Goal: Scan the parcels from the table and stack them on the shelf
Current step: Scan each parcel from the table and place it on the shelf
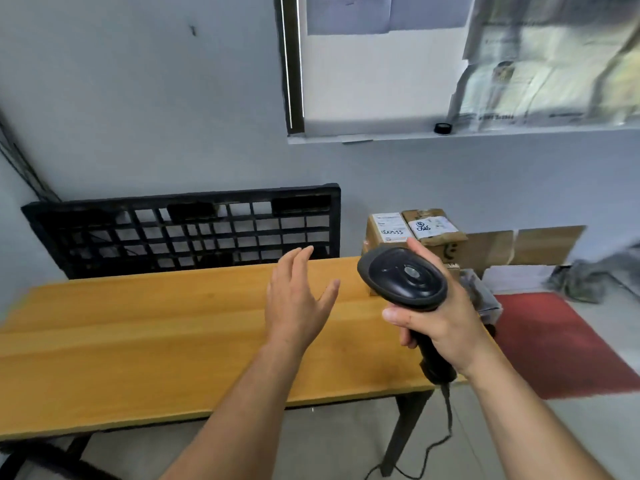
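Meanwhile right hand (440, 317) grips scanner (403, 278), left hand (298, 299) spread wide; parcel label (431, 227) illegible.

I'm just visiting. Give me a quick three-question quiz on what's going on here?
1. True or false: the left hand holds a parcel.
2. What does the right hand grip?
3. The brown cardboard parcels with white labels sit: A) mid-table, B) by the far right end of the yellow wooden table, C) on the red mat.

Key: 1 false, it is open and empty. 2 the black handheld barcode scanner. 3 B.
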Demonstrator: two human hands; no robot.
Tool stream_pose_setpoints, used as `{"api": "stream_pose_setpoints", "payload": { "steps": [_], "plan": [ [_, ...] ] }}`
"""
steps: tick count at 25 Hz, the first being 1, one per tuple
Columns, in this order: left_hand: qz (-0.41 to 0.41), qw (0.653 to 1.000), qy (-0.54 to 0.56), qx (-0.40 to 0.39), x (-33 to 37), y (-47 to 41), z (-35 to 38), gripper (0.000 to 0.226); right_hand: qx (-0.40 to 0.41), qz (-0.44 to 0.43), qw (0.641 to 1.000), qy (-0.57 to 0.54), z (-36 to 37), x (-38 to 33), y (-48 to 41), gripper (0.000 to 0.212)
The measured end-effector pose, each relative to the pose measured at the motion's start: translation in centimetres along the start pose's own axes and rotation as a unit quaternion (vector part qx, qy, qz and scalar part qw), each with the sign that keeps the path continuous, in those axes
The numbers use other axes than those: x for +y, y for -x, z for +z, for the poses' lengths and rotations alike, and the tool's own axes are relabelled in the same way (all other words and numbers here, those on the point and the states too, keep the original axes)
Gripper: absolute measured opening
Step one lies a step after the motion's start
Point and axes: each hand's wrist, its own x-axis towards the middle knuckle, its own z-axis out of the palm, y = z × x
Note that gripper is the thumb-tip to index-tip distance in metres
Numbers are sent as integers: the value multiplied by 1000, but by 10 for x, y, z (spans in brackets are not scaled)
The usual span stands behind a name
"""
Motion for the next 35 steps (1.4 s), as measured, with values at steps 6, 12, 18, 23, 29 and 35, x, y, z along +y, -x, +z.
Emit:
{"api": "stream_pose_setpoints", "payload": {
  "steps": [6, 12, 18, 23, 29, 35],
  "plan": [
    [-10, 997, 39, -58, 10, -81, 82, 63, 48, 51, 998, 9, -54, 34, -77, 103],
    [-40, 991, 58, -114, 17, -128, 145, 60, 63, 93, 994, 11, -89, 79, -124, 99],
    [-82, 983, 61, -152, 33, -149, 186, 58, 48, 131, 990, -2, -118, 111, -160, 104],
    [-184, 960, 81, -194, 39, -167, 224, 60, -2, 147, 989, -11, -137, 135, -190, 106],
    [-239, 924, 192, -228, 38, -158, 248, 48, -59, 148, 987, -17, -146, 157, -208, 104],
    [-242, 891, 329, -199, 51, -127, 212, 47, -87, 135, 986, -51, -150, 141, -193, 103]
  ]
}}
